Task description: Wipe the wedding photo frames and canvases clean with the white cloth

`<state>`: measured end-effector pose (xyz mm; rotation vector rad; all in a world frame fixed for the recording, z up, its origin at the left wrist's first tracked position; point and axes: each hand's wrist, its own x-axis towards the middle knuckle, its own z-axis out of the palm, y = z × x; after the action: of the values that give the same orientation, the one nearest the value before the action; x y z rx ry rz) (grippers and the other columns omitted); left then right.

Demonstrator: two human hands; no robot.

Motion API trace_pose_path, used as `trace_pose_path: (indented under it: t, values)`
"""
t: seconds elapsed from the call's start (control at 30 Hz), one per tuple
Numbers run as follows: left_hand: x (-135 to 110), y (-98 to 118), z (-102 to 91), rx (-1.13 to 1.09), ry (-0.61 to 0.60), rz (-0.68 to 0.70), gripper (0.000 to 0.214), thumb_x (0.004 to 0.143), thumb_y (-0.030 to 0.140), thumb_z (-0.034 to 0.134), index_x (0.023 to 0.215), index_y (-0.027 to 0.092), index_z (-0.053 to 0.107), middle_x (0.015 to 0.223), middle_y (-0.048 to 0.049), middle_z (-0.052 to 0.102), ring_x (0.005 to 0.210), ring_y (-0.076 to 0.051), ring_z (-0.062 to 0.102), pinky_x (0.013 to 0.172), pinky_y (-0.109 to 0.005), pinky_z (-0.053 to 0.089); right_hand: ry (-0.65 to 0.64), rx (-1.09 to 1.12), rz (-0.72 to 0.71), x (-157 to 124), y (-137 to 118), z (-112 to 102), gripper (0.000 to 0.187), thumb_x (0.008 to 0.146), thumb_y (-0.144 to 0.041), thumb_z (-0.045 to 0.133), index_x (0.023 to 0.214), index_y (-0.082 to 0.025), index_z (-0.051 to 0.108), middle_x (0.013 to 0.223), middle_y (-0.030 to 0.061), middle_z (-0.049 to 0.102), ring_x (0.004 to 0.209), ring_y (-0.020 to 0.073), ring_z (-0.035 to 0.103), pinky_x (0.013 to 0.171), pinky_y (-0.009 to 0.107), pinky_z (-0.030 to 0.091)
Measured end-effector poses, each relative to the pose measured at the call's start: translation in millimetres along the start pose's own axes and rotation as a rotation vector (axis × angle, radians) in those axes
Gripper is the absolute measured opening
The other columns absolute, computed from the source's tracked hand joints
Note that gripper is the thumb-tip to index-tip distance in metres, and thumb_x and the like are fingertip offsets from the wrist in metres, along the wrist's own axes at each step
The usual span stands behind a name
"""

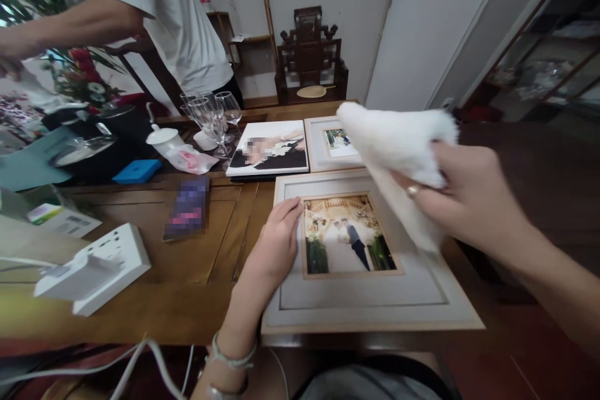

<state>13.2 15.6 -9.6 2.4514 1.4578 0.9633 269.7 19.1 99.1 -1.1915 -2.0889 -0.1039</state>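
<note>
A large pale picture frame (370, 300) with a wedding photo lies flat at the table's near edge. My left hand (274, 247) rests on its left border, fingers flat and together, pressing it down. My right hand (462, 190), with a ring on one finger, is closed on a white cloth (398, 137) that hangs above the frame's upper right part. Behind it lie a smaller framed photo (323, 153) and an unframed photo print (272, 150).
Wine glasses (213, 115), a white teapot (164, 137), a blue box (137, 170), a card (187, 207) and a white power strip (94, 269) with cables sit on the wooden table (154, 306). Another person in a white shirt (164, 19) stands at the far left. A dark carved chair (309, 56) stands behind.
</note>
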Motion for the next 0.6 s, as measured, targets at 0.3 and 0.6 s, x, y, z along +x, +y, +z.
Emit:
trace_pose_path:
  t: [0.3,0.6]
  values:
    - [0,9,-9.0,-0.139,0.16,-0.124,0.029,0.09,0.01,0.037,0.117,0.011,0.045,0.111,-0.016,0.056,0.108,-0.023,0.056,0.096,-0.043,0.045,-0.628,-0.269,-0.322,17,-44,103,0.044,0.074,0.003,0.05,0.115,-0.007,0.062,0.144,0.0248,0.038,0.133,0.0455,0.028,0.102,0.062,0.031]
    - [4,8,-17.8,-0.538,0.315,-0.503,0.03,0.084,0.016,0.051,0.114,0.02,0.047,0.122,-0.0111,0.055,0.11,-0.023,0.06,0.097,-0.043,0.046,-0.661,-0.06,-0.542,-42,-93,62,0.025,0.092,-0.02,0.047,0.1,-0.013,0.07,0.139,0.0237,0.046,0.126,0.042,0.043,0.095,0.061,0.041]
